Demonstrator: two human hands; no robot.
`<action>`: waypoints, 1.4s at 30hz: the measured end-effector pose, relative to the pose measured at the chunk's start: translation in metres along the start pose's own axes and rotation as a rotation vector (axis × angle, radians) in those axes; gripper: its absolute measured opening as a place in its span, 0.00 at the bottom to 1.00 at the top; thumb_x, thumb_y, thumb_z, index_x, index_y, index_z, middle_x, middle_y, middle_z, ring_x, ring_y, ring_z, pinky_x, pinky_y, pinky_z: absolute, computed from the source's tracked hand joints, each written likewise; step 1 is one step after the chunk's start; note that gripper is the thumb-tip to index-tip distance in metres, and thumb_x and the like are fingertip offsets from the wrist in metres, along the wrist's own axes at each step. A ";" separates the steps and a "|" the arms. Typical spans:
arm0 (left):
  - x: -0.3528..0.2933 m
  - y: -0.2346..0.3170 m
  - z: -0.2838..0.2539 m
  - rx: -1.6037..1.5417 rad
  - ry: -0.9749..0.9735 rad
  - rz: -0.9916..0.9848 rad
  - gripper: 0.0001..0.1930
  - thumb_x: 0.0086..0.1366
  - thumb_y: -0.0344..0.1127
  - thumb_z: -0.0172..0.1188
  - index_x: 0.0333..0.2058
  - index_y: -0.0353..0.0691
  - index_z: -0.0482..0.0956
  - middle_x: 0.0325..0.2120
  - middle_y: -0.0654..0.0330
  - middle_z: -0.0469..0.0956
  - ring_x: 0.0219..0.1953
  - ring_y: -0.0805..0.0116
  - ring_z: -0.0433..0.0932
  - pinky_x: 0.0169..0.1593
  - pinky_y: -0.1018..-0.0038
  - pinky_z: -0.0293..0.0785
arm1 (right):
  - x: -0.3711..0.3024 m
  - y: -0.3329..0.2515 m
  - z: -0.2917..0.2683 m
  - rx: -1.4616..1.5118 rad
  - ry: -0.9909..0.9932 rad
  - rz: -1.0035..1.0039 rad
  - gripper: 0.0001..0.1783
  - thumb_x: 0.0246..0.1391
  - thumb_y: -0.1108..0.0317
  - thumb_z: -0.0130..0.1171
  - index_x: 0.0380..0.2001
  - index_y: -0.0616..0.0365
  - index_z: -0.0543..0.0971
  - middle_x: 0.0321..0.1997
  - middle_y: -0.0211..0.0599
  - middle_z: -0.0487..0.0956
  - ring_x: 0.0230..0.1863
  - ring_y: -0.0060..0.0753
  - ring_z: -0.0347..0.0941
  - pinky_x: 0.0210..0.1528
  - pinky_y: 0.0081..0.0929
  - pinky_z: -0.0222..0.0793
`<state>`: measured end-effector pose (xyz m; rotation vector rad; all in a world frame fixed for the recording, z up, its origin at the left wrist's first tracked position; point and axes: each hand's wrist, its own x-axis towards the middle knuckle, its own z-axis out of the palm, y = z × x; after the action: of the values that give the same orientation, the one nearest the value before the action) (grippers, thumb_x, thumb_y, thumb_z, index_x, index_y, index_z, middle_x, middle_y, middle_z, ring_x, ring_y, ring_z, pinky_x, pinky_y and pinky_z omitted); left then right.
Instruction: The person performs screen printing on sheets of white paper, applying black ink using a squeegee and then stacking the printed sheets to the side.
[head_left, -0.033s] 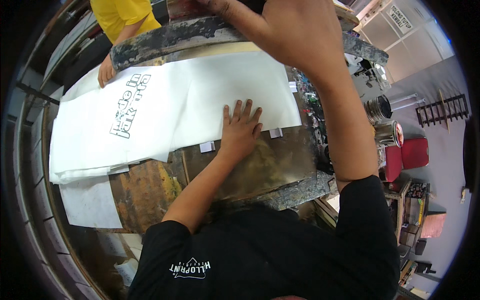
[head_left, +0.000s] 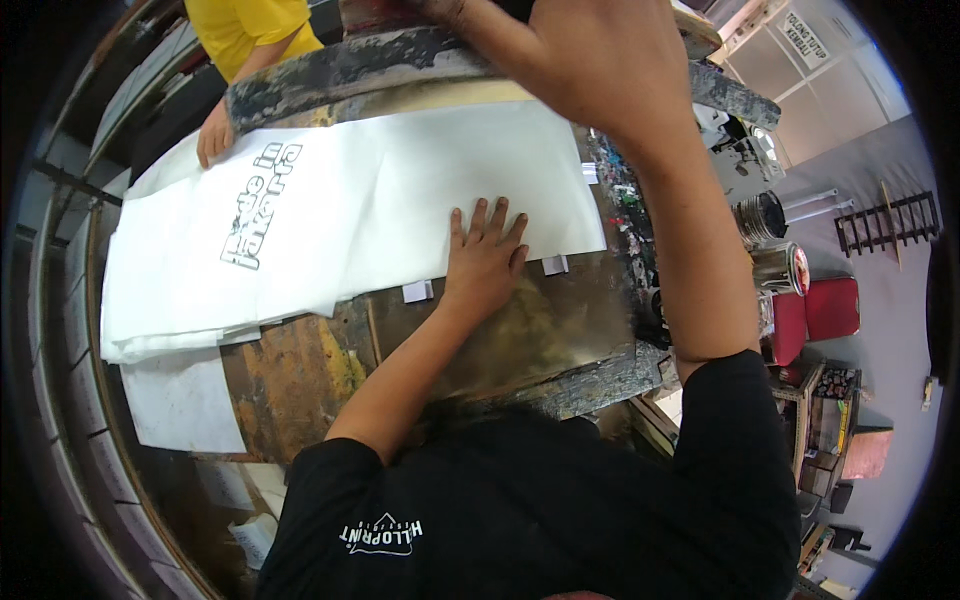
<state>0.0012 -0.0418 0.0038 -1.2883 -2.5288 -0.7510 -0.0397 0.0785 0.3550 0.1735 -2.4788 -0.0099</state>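
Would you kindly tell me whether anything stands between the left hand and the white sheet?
Nothing visible does: the left hand lies at the near edge of the white sheet, its fingers spread on top. The paint-stained bar crosses farther away, not between them.

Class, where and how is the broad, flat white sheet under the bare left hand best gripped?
Probably the flat white sheet is best pinched at its near right corner, coming from the near side: that corner lies flat and uncovered beside the exposed brown board, while the spread left hand rests farther left.
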 end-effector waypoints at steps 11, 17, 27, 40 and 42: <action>0.001 -0.002 -0.210 -1.219 0.523 -0.487 0.49 0.63 0.29 0.77 0.75 0.28 0.55 0.55 0.42 0.81 0.51 0.57 0.86 0.56 0.65 0.85 | -0.063 0.000 0.029 0.073 0.112 -0.193 0.30 0.62 0.43 0.63 0.50 0.62 0.80 0.43 0.56 0.83 0.46 0.63 0.79 0.54 0.53 0.72; -0.080 -0.016 -0.174 -0.560 0.102 -0.719 0.62 0.44 0.53 0.89 0.73 0.28 0.67 0.52 0.45 0.86 0.56 0.56 0.84 0.63 0.64 0.77 | -0.159 0.007 0.100 0.388 -0.626 -0.174 0.24 0.59 0.61 0.69 0.58 0.46 0.79 0.48 0.41 0.84 0.54 0.53 0.80 0.54 0.51 0.73; -0.121 -0.046 -0.121 -0.100 0.023 -0.580 0.64 0.36 0.60 0.88 0.70 0.31 0.73 0.36 0.53 0.86 0.38 0.53 0.85 0.46 0.60 0.79 | -0.033 0.097 0.336 0.141 -0.285 -0.138 0.20 0.65 0.58 0.64 0.58 0.43 0.80 0.47 0.38 0.83 0.52 0.49 0.81 0.53 0.49 0.78; -0.122 -0.045 -0.117 -0.109 0.101 -0.487 0.63 0.39 0.60 0.86 0.71 0.32 0.71 0.33 0.54 0.83 0.37 0.53 0.84 0.43 0.59 0.79 | -0.189 0.006 0.224 0.229 -0.326 -0.090 0.20 0.58 0.52 0.71 0.50 0.48 0.82 0.42 0.37 0.82 0.45 0.47 0.80 0.43 0.45 0.79; -0.121 -0.042 -0.119 -0.112 0.116 -0.495 0.63 0.39 0.61 0.86 0.71 0.33 0.72 0.34 0.54 0.84 0.38 0.53 0.84 0.44 0.59 0.79 | -0.220 -0.017 0.184 0.244 -0.386 -0.086 0.22 0.56 0.54 0.72 0.52 0.49 0.82 0.44 0.37 0.81 0.46 0.46 0.79 0.43 0.45 0.79</action>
<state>0.0348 -0.2092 0.0426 -0.6152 -2.7659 -1.0377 0.0225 0.0833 0.0752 0.4167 -2.8503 0.2448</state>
